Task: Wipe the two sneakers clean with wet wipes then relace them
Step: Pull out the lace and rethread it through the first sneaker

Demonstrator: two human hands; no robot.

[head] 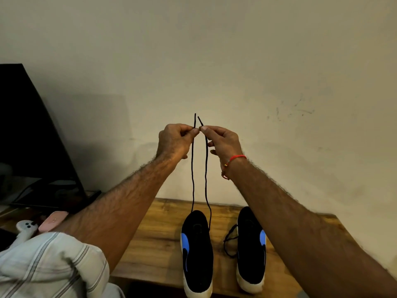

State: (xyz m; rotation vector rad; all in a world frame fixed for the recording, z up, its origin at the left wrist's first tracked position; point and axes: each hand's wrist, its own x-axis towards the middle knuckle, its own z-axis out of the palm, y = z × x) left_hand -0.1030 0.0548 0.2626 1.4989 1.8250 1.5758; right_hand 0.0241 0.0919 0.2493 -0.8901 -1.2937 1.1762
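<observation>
The left hand (174,139) pinches one end of a thin black shoelace (192,168) between thumb and fingertip; the right hand (223,141), a red thread bracelet (233,161) at its wrist, pinches the other end; both ends are held high, close together, above the black sneaker with white sole and blue side mark (197,252), into which the two strands drop; a matching second sneaker (251,250) stands just right of it on the wooden table (154,244), a loose black lace (231,241) between them; a dark screen (32,136) stands far left of it.
</observation>
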